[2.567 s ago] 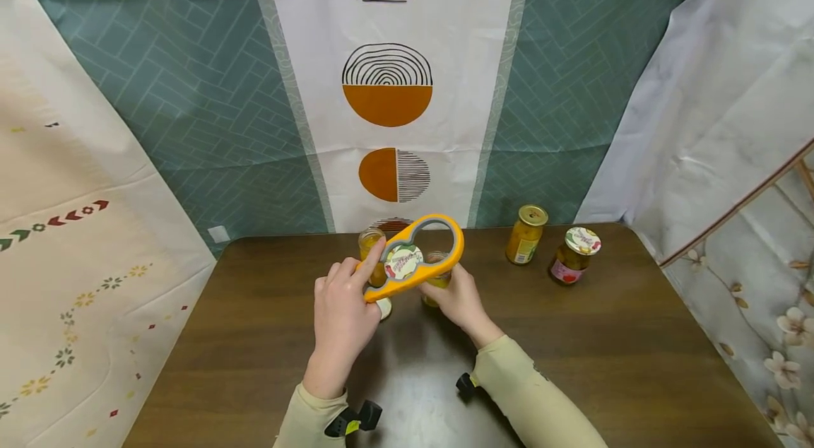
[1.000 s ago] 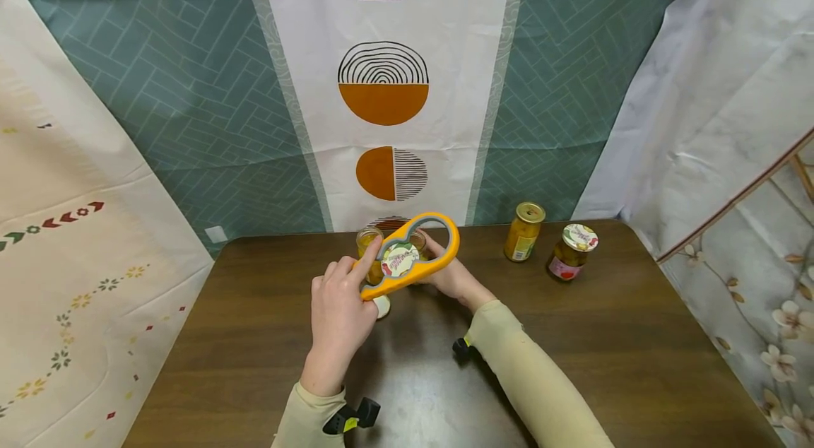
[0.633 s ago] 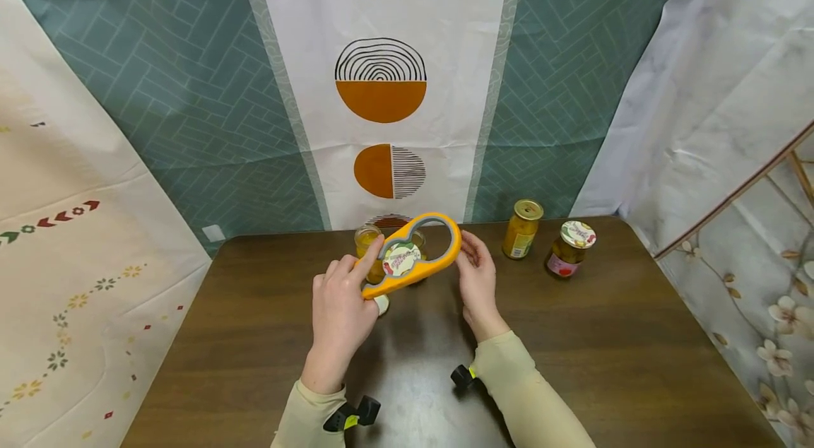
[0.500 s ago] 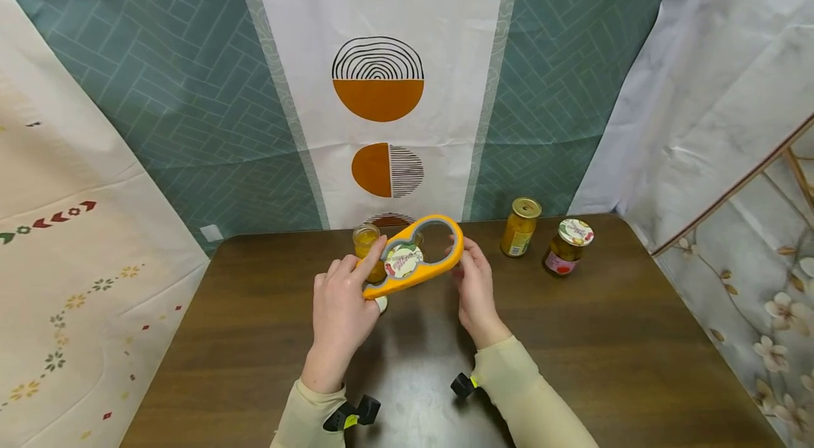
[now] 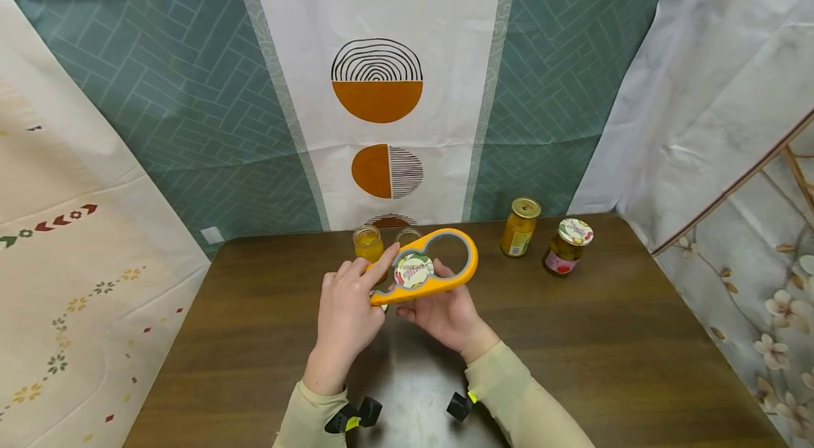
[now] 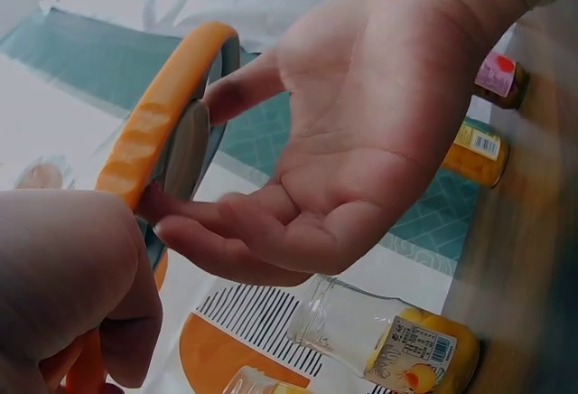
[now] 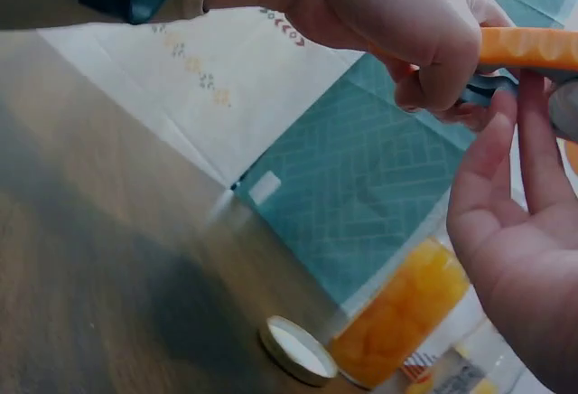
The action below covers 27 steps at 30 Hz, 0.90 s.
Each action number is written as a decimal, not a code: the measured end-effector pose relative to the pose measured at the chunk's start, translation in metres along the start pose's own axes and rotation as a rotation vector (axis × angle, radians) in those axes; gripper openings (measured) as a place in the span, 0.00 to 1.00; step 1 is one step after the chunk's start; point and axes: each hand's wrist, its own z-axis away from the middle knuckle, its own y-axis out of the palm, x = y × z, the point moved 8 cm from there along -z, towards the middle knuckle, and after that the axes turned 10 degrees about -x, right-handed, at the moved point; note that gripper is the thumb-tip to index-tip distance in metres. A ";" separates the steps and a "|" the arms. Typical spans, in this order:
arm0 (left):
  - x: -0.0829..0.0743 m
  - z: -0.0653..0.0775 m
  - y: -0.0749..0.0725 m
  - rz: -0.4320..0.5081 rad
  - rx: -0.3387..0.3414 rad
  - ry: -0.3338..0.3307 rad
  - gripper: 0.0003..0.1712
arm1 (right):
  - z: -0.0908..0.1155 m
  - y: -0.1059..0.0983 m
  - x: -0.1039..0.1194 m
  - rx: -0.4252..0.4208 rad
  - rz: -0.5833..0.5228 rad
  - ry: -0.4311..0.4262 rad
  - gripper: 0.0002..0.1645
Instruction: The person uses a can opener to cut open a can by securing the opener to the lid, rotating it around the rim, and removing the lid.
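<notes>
My left hand (image 5: 348,307) grips the narrow end of an orange jar opener (image 5: 470,250) with a grey inner edge, held above the table. A white patterned jar lid (image 5: 413,270) sits in the opener's middle opening. My right hand (image 5: 445,310) is palm up beneath the opener; in the left wrist view its thumb and fingertips (image 6: 167,206) touch around the lid. Behind the hands stand an uncapped jar (image 5: 368,244) with orange contents and another uncapped glass jar (image 6: 348,322), mostly hidden in the head view. A loose lid (image 7: 296,351) lies beside the orange jar.
At the back right of the dark wooden table (image 5: 572,349) stand two capped jars: a gold-lidded yellow one (image 5: 520,227) and a darker one (image 5: 568,247) with a pink label. A patterned curtain (image 5: 407,109) hangs behind the table's back edge.
My right hand let go of the glass jar, came to the opener's right end, then moved left beneath the lid. The opener has shifted slightly right and down.
</notes>
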 end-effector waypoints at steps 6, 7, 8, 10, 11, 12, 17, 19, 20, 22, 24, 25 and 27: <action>-0.001 0.000 -0.001 0.006 0.005 0.042 0.60 | -0.002 0.002 -0.006 0.059 -0.118 0.036 0.41; -0.001 0.000 -0.001 0.005 0.006 0.049 0.59 | -0.002 0.002 -0.007 0.062 -0.135 0.043 0.40; -0.002 0.000 0.000 0.004 0.009 0.056 0.59 | -0.002 0.002 -0.007 0.062 -0.151 0.050 0.40; -0.003 -0.001 0.000 0.005 0.013 0.070 0.59 | -0.002 0.001 -0.009 0.060 -0.181 0.062 0.39; -0.003 0.000 0.000 0.004 0.015 0.077 0.58 | -0.002 0.001 -0.010 0.059 -0.194 0.067 0.38; -0.003 0.000 0.000 0.005 0.017 0.082 0.58 | -0.001 0.000 -0.011 0.057 -0.207 0.073 0.38; -0.004 0.001 -0.002 0.012 0.008 0.097 0.58 | 0.001 -0.001 -0.014 0.068 -0.224 0.077 0.39; -0.004 0.002 -0.003 0.016 -0.007 0.102 0.57 | 0.001 -0.001 -0.015 0.082 -0.215 0.073 0.38; -0.003 0.003 -0.004 0.018 -0.015 0.104 0.57 | 0.001 0.000 -0.015 0.090 -0.208 0.069 0.37; -0.003 0.003 -0.005 0.025 -0.031 0.108 0.56 | 0.001 0.000 -0.015 0.102 -0.197 0.062 0.37; -0.002 0.002 -0.005 0.036 -0.046 0.112 0.56 | 0.000 0.001 -0.013 0.115 -0.181 0.049 0.36; -0.002 0.002 -0.006 0.044 -0.050 0.114 0.56 | 0.000 0.002 -0.012 0.120 -0.174 0.043 0.36; -0.002 0.000 -0.006 0.060 -0.056 0.119 0.56 | -0.001 0.003 -0.010 0.129 -0.158 0.029 0.36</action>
